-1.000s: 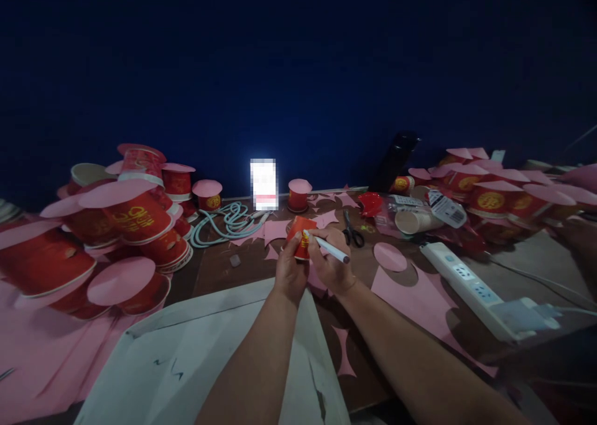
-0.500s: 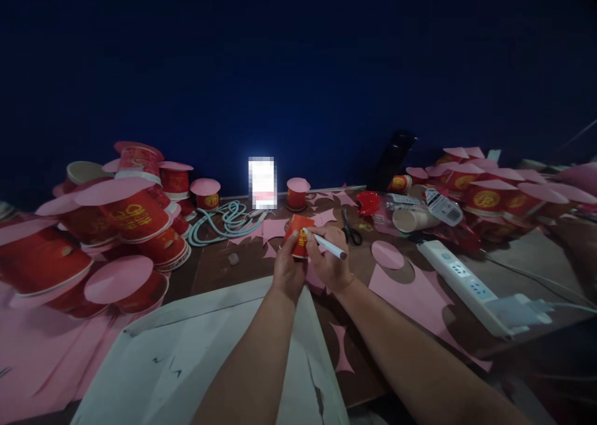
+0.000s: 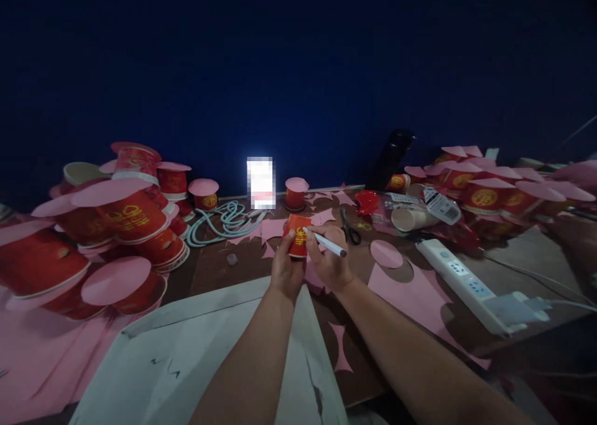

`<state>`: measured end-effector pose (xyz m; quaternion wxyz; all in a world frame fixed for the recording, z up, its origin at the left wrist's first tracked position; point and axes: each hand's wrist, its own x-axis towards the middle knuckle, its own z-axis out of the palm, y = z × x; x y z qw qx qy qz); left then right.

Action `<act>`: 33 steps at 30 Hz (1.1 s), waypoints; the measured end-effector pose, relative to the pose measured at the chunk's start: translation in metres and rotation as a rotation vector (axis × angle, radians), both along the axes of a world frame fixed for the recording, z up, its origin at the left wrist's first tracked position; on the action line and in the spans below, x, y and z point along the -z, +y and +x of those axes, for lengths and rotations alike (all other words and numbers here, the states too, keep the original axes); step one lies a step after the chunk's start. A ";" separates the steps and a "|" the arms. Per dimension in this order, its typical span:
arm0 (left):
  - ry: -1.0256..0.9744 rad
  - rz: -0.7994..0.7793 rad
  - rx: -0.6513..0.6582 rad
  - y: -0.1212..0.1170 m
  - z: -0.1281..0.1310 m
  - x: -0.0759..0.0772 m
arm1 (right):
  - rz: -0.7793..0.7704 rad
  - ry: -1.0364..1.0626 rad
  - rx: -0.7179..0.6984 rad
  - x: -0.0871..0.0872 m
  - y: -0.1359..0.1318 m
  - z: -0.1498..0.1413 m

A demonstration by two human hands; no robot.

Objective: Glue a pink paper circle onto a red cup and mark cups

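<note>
My left hand (image 3: 285,269) is closed around a small red paper cup (image 3: 296,235) with gold print, held upside down over a piece of pink paper (image 3: 313,279) on the brown table. My right hand (image 3: 330,260) pinches a white marker pen (image 3: 326,243), its tip touching the cup's side near the top. Both hands sit close together at the middle of the table. A cut pink paper circle (image 3: 386,253) lies just right of my right hand.
Piles of red cups capped with pink paper discs stand at the left (image 3: 125,216) and right (image 3: 485,195). Scissors (image 3: 347,227), a white power strip (image 3: 471,285), a light blue cable (image 3: 224,221), a glowing phone (image 3: 260,182), pink scraps, and a white sheet (image 3: 186,356) near me.
The hands, cup and pen keep the same hold; the view has shifted slightly, so everything sits a little higher and to the left.
</note>
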<state>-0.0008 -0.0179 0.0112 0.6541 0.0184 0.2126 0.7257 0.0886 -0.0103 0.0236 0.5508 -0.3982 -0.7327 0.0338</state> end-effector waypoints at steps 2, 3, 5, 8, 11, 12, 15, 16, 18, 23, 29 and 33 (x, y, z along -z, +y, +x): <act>0.008 -0.003 -0.003 0.000 0.000 0.000 | -0.008 0.001 -0.005 0.001 0.000 0.000; 0.011 -0.005 -0.004 0.000 0.000 0.000 | -0.012 0.003 -0.009 0.001 0.000 0.000; 0.012 -0.002 -0.006 0.001 0.000 0.000 | -0.020 0.019 -0.015 0.001 0.000 0.001; 0.001 0.014 -0.004 0.001 0.000 0.001 | -0.027 0.064 -0.015 -0.001 0.001 0.003; 0.005 0.027 -0.010 0.002 0.000 0.004 | -0.030 0.097 -0.017 -0.005 0.002 0.005; 0.012 0.028 -0.010 0.002 0.000 0.005 | -0.031 0.101 -0.022 -0.006 0.003 0.006; 0.024 0.028 0.007 0.002 0.001 0.006 | -0.035 0.098 -0.050 -0.008 0.003 0.007; 0.021 0.029 0.016 0.002 0.001 0.005 | -0.038 0.095 -0.054 -0.008 0.003 0.007; 0.013 0.034 0.029 0.001 0.001 0.004 | -0.041 0.091 -0.054 -0.009 0.002 0.006; 0.021 0.029 0.036 -0.002 0.002 0.000 | -0.039 0.103 -0.069 -0.009 0.002 0.006; 0.014 0.001 0.026 -0.002 0.002 -0.001 | 0.001 0.081 -0.056 -0.010 0.003 0.005; 0.007 0.007 0.028 -0.002 0.002 0.000 | 0.004 0.063 -0.054 -0.010 0.003 0.005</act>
